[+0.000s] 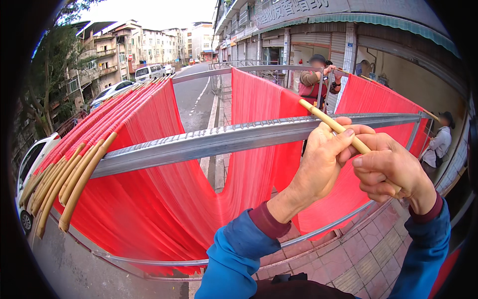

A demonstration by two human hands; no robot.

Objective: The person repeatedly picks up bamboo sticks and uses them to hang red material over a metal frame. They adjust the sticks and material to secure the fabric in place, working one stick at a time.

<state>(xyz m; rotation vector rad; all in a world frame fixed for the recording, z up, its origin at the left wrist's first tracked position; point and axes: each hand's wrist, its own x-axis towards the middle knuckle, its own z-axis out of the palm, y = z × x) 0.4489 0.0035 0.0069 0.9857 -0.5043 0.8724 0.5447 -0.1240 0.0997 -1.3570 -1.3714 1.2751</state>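
Observation:
My left hand [326, 149] grips a bamboo pole [332, 123] just above the steel rail, thumb along its near side. Lower on the same pole, near its end, my right hand [390, 164] is closed around it. The pole slants away from me across the ridged steel rail [209, 140]. From its far part hang fine red strands [257, 108], like thread, which sag in a deep curve towards the left. On the left end of the rail, several bamboo poles [82, 179] lie side by side, wound with red strands.
At the frame's far side a co-worker [312, 80] has raised hands near a pole. More red strands [377, 97] hang at the right, where another person [438, 144] stands. A lower metal bar [325, 224] crosses above the paving [358, 258]. A white car [33, 164] is at left.

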